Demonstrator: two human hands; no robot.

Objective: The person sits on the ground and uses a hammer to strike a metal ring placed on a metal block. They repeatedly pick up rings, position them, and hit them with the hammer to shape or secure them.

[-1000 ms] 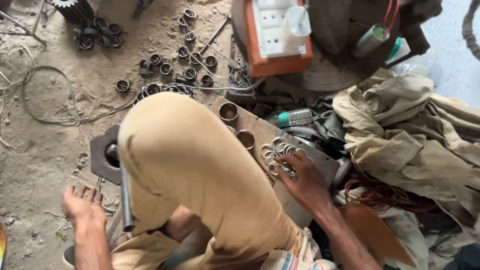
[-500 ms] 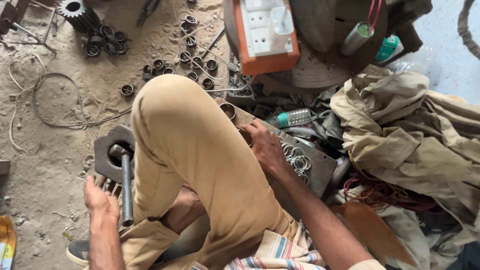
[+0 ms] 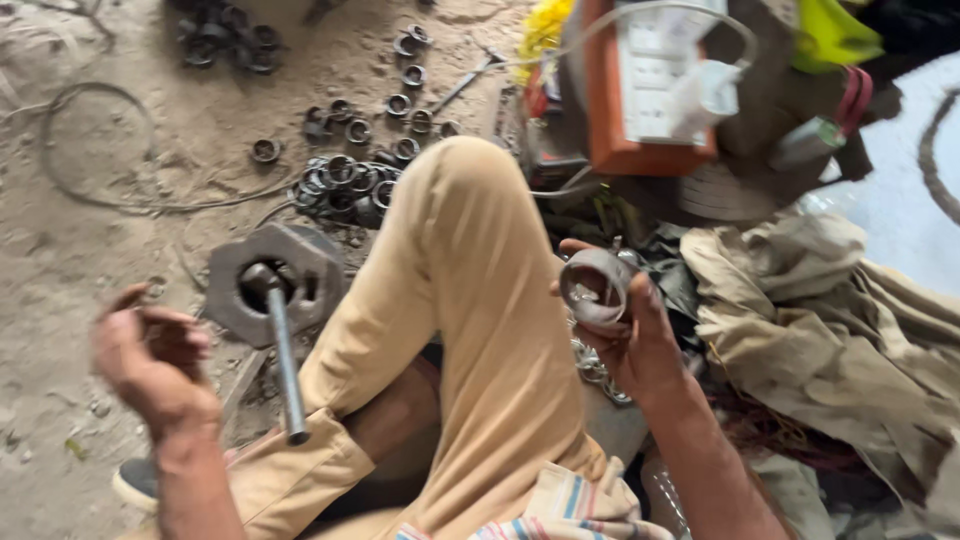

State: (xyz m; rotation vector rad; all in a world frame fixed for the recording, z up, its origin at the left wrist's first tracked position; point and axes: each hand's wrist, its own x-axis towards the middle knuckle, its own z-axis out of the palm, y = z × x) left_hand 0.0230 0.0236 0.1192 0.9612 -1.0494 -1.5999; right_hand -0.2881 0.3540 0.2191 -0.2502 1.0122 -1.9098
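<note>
Gripping a short metal ring [image 3: 594, 287] in curled fingers, the right hand [image 3: 630, 335] is raised right of the bent knee [image 3: 480, 190]. The left hand [image 3: 150, 360], blurred, half-open and empty, hovers near the metal rod [image 3: 283, 360] standing in the hexagonal block [image 3: 268, 280].

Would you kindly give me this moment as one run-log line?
right hand: holds metal ring | left hand: empty, raised, blurred | steel rod: stands in hexagonal block | ground: loose rings

We see a dull grey metal ring [image 3: 596, 288], worn smooth, matt. The hex block [image 3: 272, 280] is rough dark cast metal; its rod [image 3: 284, 360] is smoother steel with a faint sheen. Small rings [image 3: 345, 185] are dark, grimy metal. The floor [image 3: 90, 230] is dusty, gritty sand. The rags [image 3: 820, 320] are matt khaki cloth.
</note>
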